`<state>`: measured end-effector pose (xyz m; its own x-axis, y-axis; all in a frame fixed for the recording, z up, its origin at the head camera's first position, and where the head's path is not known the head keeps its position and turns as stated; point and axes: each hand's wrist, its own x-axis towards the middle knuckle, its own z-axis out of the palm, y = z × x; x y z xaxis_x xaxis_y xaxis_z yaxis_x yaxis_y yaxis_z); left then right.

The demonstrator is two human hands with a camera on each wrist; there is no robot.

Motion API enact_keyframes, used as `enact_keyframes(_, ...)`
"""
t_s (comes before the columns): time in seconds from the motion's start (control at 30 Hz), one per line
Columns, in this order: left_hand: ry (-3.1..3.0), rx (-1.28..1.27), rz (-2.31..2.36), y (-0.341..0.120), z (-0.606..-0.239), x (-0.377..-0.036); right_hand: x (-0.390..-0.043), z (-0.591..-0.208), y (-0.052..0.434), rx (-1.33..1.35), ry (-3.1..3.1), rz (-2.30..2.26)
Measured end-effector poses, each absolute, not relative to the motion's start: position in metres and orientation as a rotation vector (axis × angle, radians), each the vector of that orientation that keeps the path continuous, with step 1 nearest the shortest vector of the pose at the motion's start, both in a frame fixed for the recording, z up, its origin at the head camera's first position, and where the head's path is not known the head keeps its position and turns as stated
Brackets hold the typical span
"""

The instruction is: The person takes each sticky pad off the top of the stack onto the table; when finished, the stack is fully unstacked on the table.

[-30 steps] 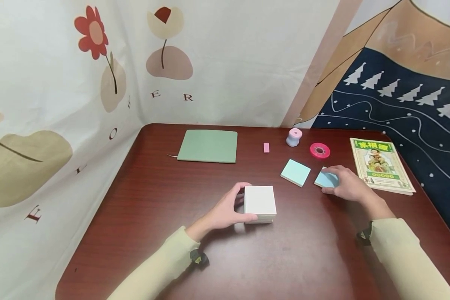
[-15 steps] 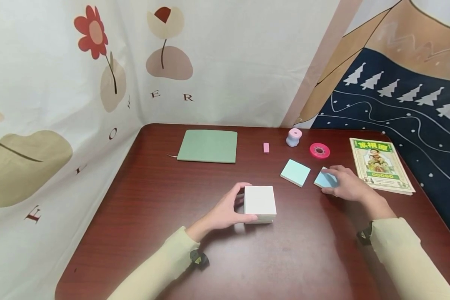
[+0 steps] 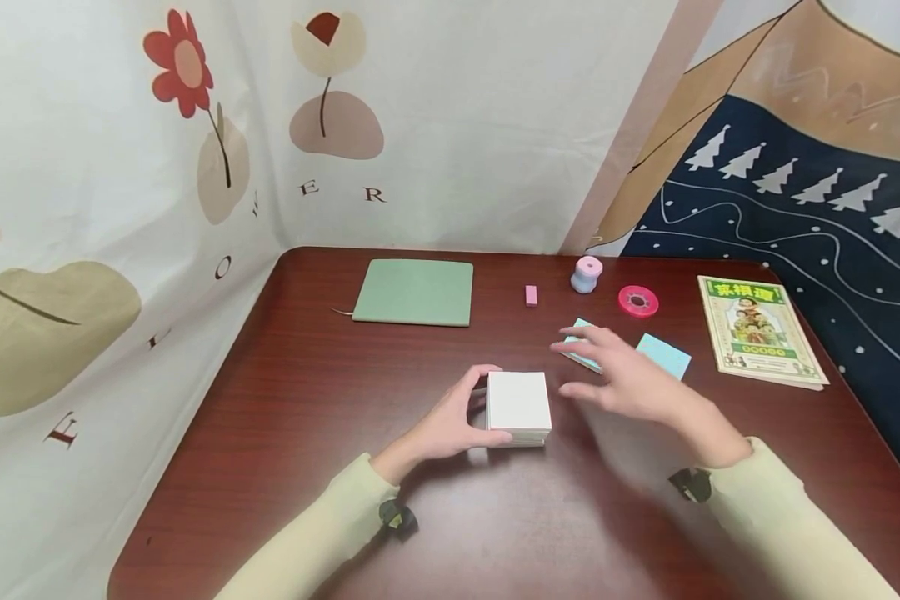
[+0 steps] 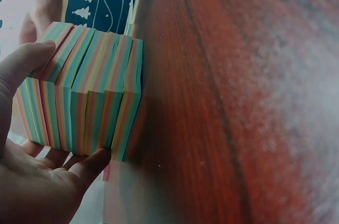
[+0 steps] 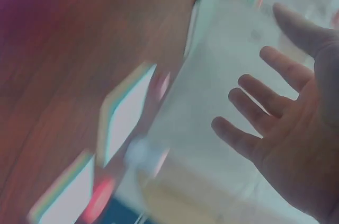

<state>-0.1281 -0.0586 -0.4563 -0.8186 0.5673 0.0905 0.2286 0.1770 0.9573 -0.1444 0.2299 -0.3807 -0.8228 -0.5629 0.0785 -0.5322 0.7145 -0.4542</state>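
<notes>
- Curled round the near-left side of a thick white-topped paper block (image 3: 519,407) at the table's (image 3: 307,417) middle, the left hand (image 3: 450,425) held it steady.
- Right hand (image 3: 626,383), fingers spread and empty, hovered between that block and two thin blue pads (image 3: 663,354).
- Judging by this, both blue pads were not yet gathered.

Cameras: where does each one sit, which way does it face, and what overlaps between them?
Head: above, facing forward and down at the table; both hands and sleeves show.
Left wrist: low by the left hand, facing the striped side of the paper block.
Right wrist: blurred, under the spread right hand.
Shared: the block, also in the right-wrist view's top edge.
</notes>
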Motion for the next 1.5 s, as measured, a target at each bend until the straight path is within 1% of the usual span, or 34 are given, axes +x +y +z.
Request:
enact_keyframes(0.23,2.195,0.778,1.659,-0.060,-0.456,-0.127,-0.125,-0.383,0.183,-1.246,2.716,-0.748)
enact_keyframes(0.37,2.190,0.766,1.655,-0.060,-0.457,-0.126,-0.122,-0.388,0.173,-1.303,2.690,-0.722)
enact_keyframes(0.7,2.186,0.710,1.638,-0.057,-0.451,-0.124,-0.122,-0.394,0.170,-1.298,2.706,-0.732)
enact_keyframes(1.1,2.219,0.730,1.613,-0.060,-0.456,-0.126,-0.126,-0.385,0.171,-1.243,2.699,-0.727)
enact_keyframes(1.23,2.245,0.703,1.577,-0.060,-0.455,-0.126,-0.135,-0.377,0.177,-1.162,2.693,-0.836)
enact_keyframes(1.33,2.248,0.697,1.573,-0.060,-0.453,-0.126,-0.149,-0.375,0.183,-1.068,2.719,-0.925)
enact_keyframes(1.5,2.234,0.701,1.591,-0.059,-0.453,-0.126,-0.177,-0.384,0.189,-0.906,2.819,-0.966)
